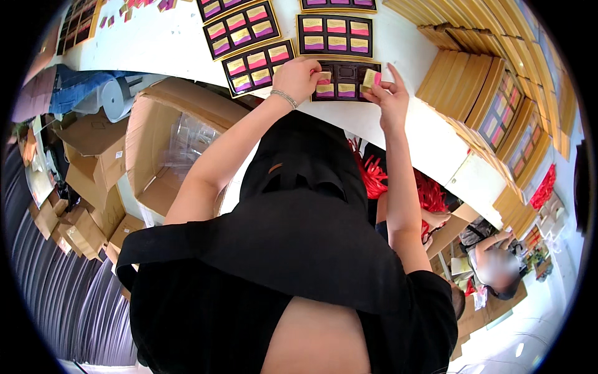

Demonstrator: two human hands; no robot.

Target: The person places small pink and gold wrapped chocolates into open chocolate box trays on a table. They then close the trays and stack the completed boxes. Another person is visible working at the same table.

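Between my hands lies a black gift box (346,63) with a gold edge and small square compartments. Its near row holds wrapped squares in pink, purple and gold, and a bare dark compartment shows in the middle of its far row. My left hand (294,80) pinches a pink-and-gold wrapped square (324,78) at the box's far-left compartment. At the right end, my right hand (391,100) grips another wrapped square (370,78), tilted, between thumb and fingers, with its index finger stretched out. Whether either square touches the box floor is hidden.
Filled boxes (335,34) lie beyond and to the left on the white table (149,43). Stacked gold-edged boxes (458,81) line the right. An open carton (146,149) stands at left. Red ribbons (430,193) and other people are at lower right.
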